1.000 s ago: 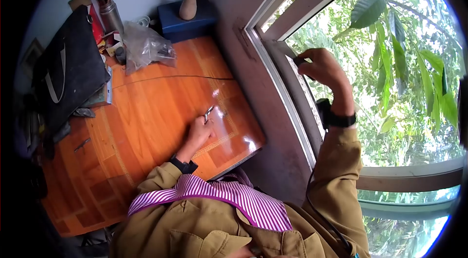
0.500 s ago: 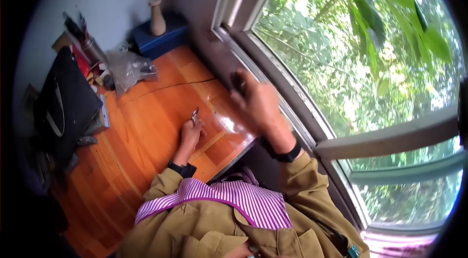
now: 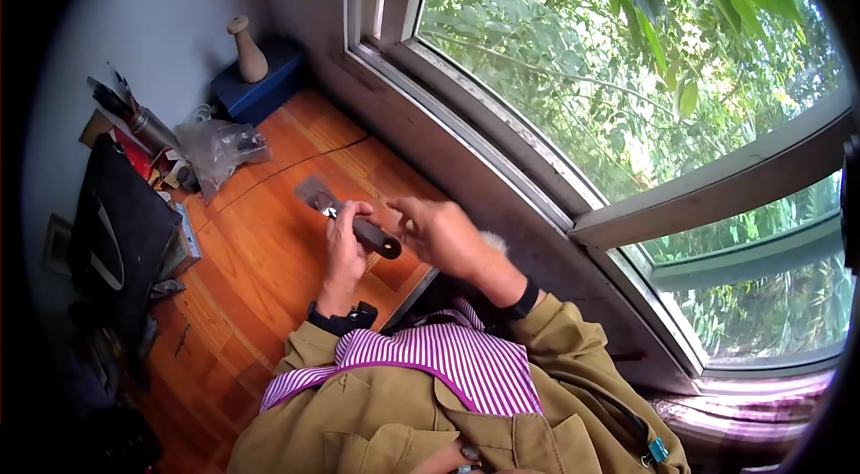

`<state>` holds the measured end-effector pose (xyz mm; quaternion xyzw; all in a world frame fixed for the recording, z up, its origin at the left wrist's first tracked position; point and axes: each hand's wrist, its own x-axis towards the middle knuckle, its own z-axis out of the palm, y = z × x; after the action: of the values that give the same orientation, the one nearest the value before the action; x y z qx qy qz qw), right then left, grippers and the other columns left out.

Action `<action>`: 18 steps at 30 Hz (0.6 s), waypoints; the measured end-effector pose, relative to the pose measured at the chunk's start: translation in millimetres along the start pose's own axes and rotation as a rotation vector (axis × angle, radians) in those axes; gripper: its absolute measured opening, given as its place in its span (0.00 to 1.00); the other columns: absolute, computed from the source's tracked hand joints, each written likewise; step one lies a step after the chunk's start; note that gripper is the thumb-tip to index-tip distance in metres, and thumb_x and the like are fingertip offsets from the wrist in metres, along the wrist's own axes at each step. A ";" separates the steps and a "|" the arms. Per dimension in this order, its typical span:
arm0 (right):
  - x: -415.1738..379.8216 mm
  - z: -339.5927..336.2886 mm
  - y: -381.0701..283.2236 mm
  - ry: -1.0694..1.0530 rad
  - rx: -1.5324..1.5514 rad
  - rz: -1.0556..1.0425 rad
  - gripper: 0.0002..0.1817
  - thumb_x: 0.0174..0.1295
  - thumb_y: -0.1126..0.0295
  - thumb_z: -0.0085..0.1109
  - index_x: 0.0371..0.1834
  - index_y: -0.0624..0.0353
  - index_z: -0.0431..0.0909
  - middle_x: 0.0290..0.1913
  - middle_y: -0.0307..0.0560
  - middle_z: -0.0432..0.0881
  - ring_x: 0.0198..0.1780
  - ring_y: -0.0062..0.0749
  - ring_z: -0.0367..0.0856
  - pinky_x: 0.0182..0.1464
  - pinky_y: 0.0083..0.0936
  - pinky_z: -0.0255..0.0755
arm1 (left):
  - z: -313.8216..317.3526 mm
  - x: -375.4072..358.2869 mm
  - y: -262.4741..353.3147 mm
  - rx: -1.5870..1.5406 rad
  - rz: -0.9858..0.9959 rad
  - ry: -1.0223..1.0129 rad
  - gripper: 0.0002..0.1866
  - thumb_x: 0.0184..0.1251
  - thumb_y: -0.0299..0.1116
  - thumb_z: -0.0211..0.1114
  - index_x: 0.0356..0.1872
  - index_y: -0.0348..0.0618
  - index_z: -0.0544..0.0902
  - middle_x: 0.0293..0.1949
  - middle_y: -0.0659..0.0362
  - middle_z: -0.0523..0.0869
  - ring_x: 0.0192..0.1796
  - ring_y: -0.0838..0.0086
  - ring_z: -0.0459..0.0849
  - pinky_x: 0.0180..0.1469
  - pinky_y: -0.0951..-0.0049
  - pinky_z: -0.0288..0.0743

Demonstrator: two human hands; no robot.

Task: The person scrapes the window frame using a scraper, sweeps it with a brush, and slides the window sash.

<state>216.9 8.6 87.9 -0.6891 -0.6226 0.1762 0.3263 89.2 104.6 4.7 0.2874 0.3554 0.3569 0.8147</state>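
Note:
A scraper-like tool with a flat metal blade and a dark handle [image 3: 374,238] is held above the wooden table. My left hand [image 3: 345,250] is closed around it near where blade and handle meet, and a small shiny metal piece shows by its fingers. Just right of the handle's holed end, my right hand [image 3: 439,234] is raised with its fingers bent and apart. Nothing shows in it, and a small gap separates it from the handle.
The wooden table [image 3: 233,250] bears a black bag [image 3: 116,232], a crumpled plastic bag [image 3: 215,151], a pen holder [image 3: 150,128] and a blue box [image 3: 260,84] with a wooden pestle-shaped piece [image 3: 251,57] on it. A window frame [image 3: 502,124] runs along the right.
The dark-handled tool now shows in my left hand. My right hand has come down and left towards it. The view has shifted a little to the right.

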 end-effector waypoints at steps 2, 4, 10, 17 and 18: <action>29.4 -14.5 3.0 0.171 -0.047 -0.314 0.22 0.48 0.76 0.62 0.50 0.59 0.76 0.26 0.50 0.78 0.26 0.41 0.79 0.29 0.32 0.73 | -26.2 10.0 -3.6 0.179 -0.027 0.032 0.15 0.64 0.42 0.55 0.30 0.39 0.77 0.22 0.59 0.79 0.21 0.75 0.77 0.19 0.79 0.69; 64.4 -39.6 -17.8 0.219 -0.269 -0.523 0.16 0.48 0.72 0.59 0.44 0.54 0.77 0.29 0.46 0.77 0.33 0.42 0.77 0.30 0.33 0.71 | -37.1 7.0 -12.5 0.242 -0.077 0.070 0.14 0.63 0.43 0.56 0.29 0.41 0.77 0.19 0.61 0.77 0.15 0.80 0.72 0.12 0.82 0.57; 193.1 -58.0 -15.6 0.278 -0.373 -0.808 0.09 0.54 0.67 0.53 0.38 0.42 0.78 0.30 0.37 0.77 0.36 0.35 0.75 0.41 0.32 0.66 | -64.2 8.4 -40.5 0.239 -0.138 0.093 0.12 0.62 0.40 0.56 0.30 0.42 0.75 0.18 0.59 0.78 0.14 0.78 0.71 0.12 0.80 0.57; 66.1 -70.1 40.9 0.471 -0.419 -0.412 0.13 0.46 0.82 0.55 0.36 0.57 0.76 0.27 0.46 0.78 0.32 0.41 0.78 0.39 0.32 0.69 | -67.2 8.8 -36.0 0.279 -0.173 0.087 0.13 0.62 0.40 0.55 0.30 0.39 0.75 0.19 0.58 0.78 0.16 0.78 0.72 0.13 0.80 0.57; 34.2 -71.6 36.4 0.535 -0.485 -0.332 0.13 0.46 0.83 0.55 0.36 0.57 0.77 0.24 0.48 0.77 0.28 0.43 0.77 0.34 0.33 0.70 | -65.4 7.3 -33.1 0.269 -0.187 0.090 0.13 0.62 0.40 0.55 0.30 0.39 0.75 0.19 0.58 0.78 0.16 0.78 0.72 0.13 0.80 0.57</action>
<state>295.9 24.9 121.1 -0.6578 -0.6421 -0.2166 0.3287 53.9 105.2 -60.0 0.3435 0.4612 0.2413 0.7817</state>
